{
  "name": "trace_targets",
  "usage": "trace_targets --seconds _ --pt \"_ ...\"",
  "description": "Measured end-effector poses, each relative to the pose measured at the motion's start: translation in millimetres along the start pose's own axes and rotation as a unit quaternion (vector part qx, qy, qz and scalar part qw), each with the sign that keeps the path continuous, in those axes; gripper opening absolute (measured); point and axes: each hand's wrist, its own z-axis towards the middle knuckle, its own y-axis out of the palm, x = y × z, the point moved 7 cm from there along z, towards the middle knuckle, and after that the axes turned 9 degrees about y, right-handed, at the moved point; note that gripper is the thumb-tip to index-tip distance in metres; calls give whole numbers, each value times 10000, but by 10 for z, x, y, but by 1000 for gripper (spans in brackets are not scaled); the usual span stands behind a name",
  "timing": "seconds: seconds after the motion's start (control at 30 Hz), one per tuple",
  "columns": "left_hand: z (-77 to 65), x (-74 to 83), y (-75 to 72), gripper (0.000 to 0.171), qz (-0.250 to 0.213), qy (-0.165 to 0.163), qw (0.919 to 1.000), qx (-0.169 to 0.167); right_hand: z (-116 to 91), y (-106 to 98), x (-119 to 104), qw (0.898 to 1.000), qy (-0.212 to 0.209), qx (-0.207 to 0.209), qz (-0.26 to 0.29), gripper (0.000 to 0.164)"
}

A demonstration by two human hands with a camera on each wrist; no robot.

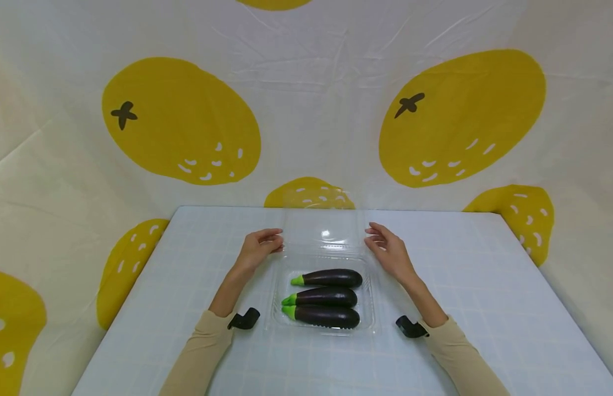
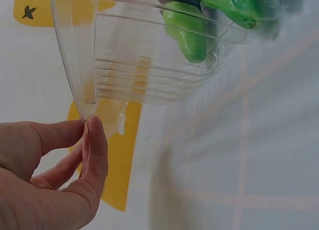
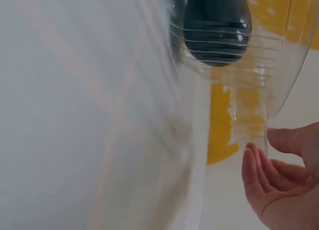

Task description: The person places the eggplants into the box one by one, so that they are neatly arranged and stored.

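A clear plastic clamshell container [image 1: 373, 308] sits on the table, its lid [image 1: 323, 228] raised at the far side. Three dark eggplants with green stems lie side by side in the base: a far one [image 1: 336, 278], a middle one [image 1: 328, 297] and a near one [image 1: 331, 317]. At the lid's left edge, my left hand [image 1: 257, 248] pinches the thin plastic between thumb and fingers, as the left wrist view shows. My right hand [image 1: 389, 254] is at the lid's right edge, which passes between its thumb and curled fingers [image 3: 251, 172].
A pale checked cloth covers the table [image 1: 460, 308]. Behind it hangs a white sheet [image 1: 316, 110] printed with large yellow fruit. Black wrist cameras are strapped on the left wrist [image 1: 244, 319] and the right wrist [image 1: 410, 327].
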Motion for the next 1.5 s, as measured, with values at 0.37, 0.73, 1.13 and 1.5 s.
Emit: trace_targets --seconds 0.37,0.73,1.13,1.5 --pt "-10 59 23 40 295 288 9991 96 43 -83 -75 9977 -576 280 211 46" --pt "-25 161 65 36 599 799 9950 87 -8 -186 -217 9887 -1373 579 162 52" --pt "-112 323 57 24 1447 1310 9791 565 -72 -283 -283 9873 -1312 820 -353 42" --pt "-196 327 43 24 1464 1312 9789 560 -176 -335 -317 9878 -1288 830 -267 32"
